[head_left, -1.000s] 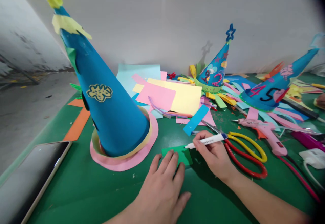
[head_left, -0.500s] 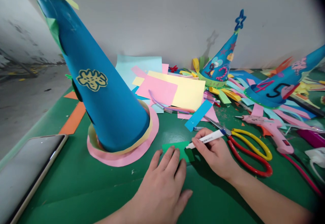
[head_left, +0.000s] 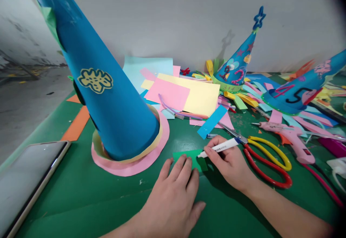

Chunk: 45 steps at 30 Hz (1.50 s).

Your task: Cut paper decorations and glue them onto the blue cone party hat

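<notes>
My left hand (head_left: 175,191) lies open on the table, its fingertips pressing on the near-left part of a small green paper piece (head_left: 199,163). In my right hand (head_left: 229,164) is a white marker (head_left: 222,147) with a dark blue end, pinched between thumb and fingers. Its tip is at the green paper; any mark there is too small to make out. Left of my hands stands a tall blue paper cone hat (head_left: 108,97) with a yellow-and-pink brim and a yellow cloud-shaped cutout. Just beyond my right hand lies a marker cap (head_left: 211,135).
Scissors (head_left: 267,162) with red and yellow handles lie right of my right hand, near a pink glue gun (head_left: 290,135). Coloured sheets (head_left: 202,94) and two smaller cone hats (head_left: 235,67) stand farther back. A phone (head_left: 35,180) is at the left.
The view has tilted down and closer, so the tall hat's top has left the picture. Both hands keep their places on the green paper, with the marker tip still at it.
</notes>
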### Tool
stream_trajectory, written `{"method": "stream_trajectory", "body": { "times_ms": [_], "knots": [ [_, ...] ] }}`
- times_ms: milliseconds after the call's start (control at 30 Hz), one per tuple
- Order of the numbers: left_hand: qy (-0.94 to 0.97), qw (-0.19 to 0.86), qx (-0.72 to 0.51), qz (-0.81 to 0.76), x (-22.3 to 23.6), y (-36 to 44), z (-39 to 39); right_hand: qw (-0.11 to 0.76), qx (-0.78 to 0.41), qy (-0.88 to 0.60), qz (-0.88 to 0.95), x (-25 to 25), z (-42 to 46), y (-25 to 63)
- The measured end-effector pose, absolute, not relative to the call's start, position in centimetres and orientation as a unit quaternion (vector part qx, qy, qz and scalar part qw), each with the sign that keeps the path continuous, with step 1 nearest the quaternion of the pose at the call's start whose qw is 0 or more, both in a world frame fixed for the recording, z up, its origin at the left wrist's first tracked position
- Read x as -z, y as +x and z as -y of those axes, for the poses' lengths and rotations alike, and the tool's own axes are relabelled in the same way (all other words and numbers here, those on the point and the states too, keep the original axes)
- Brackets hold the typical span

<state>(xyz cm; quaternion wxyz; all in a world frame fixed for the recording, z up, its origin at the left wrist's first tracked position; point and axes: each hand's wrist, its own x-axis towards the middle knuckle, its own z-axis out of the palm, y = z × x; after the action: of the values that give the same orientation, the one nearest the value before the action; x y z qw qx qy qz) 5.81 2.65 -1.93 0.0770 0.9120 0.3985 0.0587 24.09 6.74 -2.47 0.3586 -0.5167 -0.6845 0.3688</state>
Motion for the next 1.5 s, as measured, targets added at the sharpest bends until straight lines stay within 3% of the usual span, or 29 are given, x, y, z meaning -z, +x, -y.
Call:
{"method": "stream_trajectory", "body": {
  "times_ms": [1500],
  "knots": [
    [0.912, 0.059, -0.08, -0.397, 2.05, 5.65, -2.83, 0.34, -0.404, -0.511, 0.678, 2.22, -6.68, 23.8]
  ]
}}
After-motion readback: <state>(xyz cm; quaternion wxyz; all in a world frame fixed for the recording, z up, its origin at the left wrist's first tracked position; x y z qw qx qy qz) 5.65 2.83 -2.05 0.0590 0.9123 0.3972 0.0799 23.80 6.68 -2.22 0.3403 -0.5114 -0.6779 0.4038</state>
